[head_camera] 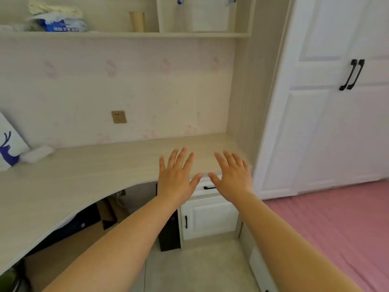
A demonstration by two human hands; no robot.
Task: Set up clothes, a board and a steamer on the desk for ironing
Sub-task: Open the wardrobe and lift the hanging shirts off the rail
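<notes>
Both hands are empty and spread flat, fingers straight and splayed, gripping nothing: the left hand (176, 175) and the right hand (232, 178) hover side by side, thumbs nearly meeting, above the near edge of the pale wood-grain desk (94, 169). Whether the palms touch the surface cannot be told.

Seen from the head camera, the desk runs from nine o'clock toward the centre of the frame, ending against a tall white panelled wardrobe (328, 102) with black handles at three o'clock. None of the task's things, neither clothes, ironing board nor steamer, appears anywhere in the frame; their whereabouts cannot be told. On the desktop at nine o'clock a white cushion printed with a blue deer (9, 144) leans on the wall, with a small white crumpled object (39, 153) just beside it. A brass-coloured wall socket (119, 116) sits above the desk at about ten o'clock from the hands, a likely power point for a steamer. Up at twelve o'clock a cream shelf (126, 35) carries a blue-and-white plastic pack (61, 25) and a beige cardboard tube (137, 21). A white drawer unit (208, 216) stands under the desk directly below the hands, and pink bedding (336, 228) fills four o'clock.

By this evidence the job looks to be at its very start: nothing is laid out, and all three items remain to be fetched.
</notes>
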